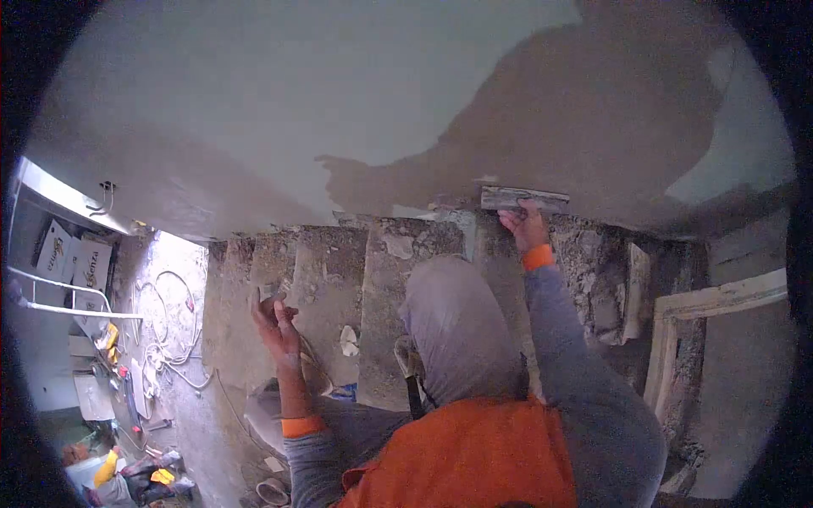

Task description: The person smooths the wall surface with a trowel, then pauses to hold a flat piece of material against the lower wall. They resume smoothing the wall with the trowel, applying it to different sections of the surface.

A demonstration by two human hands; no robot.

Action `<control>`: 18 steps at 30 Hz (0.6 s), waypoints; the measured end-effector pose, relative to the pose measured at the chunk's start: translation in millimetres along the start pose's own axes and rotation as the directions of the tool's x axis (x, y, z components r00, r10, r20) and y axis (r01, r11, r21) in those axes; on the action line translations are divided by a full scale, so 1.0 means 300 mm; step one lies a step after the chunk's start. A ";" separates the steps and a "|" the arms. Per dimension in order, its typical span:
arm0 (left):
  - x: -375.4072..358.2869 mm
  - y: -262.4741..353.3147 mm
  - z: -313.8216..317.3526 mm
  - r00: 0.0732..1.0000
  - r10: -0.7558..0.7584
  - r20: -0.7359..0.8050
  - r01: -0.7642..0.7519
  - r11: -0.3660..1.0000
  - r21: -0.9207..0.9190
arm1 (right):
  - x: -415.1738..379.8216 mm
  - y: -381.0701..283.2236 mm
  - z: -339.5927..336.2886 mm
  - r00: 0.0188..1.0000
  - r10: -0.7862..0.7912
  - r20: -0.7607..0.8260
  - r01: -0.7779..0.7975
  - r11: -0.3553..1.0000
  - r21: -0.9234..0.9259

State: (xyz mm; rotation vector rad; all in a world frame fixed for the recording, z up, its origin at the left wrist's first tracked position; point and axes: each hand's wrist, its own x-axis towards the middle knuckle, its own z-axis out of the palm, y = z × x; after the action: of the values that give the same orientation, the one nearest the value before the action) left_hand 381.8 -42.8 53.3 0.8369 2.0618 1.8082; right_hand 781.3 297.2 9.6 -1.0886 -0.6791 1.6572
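My right hand [527,224] is closed on the handle side of a long, flat metal trowel [525,200]. The trowel lies against the lower edge of a grey, smooth wall [339,93], just above the rough steps. My left hand [276,320] is raised over the steps at centre left, away from the wall, with its index finger stretched out and the other fingers partly curled. Nothing can be clearly made out in it. Both wrists show orange cuffs.
Rough concrete steps [326,271] run below the wall. A pale frame [720,295] stands at right. At left are a metal rail [76,310], boxes [91,264], coiled hoses [174,360] and scattered tools. A grey hood and orange vest fill the lower middle.
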 end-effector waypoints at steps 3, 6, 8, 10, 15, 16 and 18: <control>0.020 -0.003 0.004 1.000 0.004 -0.005 -0.004 1.000 -0.029 | -0.053 -0.125 0.129 0.953 -0.107 0.284 0.103 0.994 0.028; 0.002 -0.053 0.005 0.999 0.015 0.047 -0.015 1.000 0.000 | -0.196 -0.318 0.346 0.954 -0.222 0.202 0.223 0.975 0.018; 0.007 -0.051 0.024 0.998 0.036 0.043 -0.036 0.999 0.002 | -0.229 -0.401 0.393 0.930 -0.253 0.266 0.246 0.968 0.059; 0.013 -0.018 0.041 0.999 0.041 0.005 -0.040 0.999 -0.011 | -0.254 -0.455 0.429 0.916 -0.236 0.324 0.219 0.972 0.091; 0.007 -0.005 0.003 1.000 -0.013 -0.013 0.013 1.000 0.007 | -0.172 -0.058 0.228 0.975 0.069 0.212 -0.075 0.997 0.023; 0.003 -0.001 -0.003 1.000 -0.024 -0.012 0.024 1.000 0.007 | -0.100 0.049 0.151 0.974 0.174 0.147 -0.180 0.983 0.029; -0.005 0.002 0.000 0.999 -0.018 -0.029 0.017 0.999 -0.028 | 0.016 0.143 0.105 0.978 0.135 0.158 -0.144 0.988 0.047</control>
State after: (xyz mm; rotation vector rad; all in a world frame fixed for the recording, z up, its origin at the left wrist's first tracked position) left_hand 383.1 -43.8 53.5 0.7866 2.0508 1.8463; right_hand 734.2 289.0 -14.0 -0.9925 -0.6617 1.8861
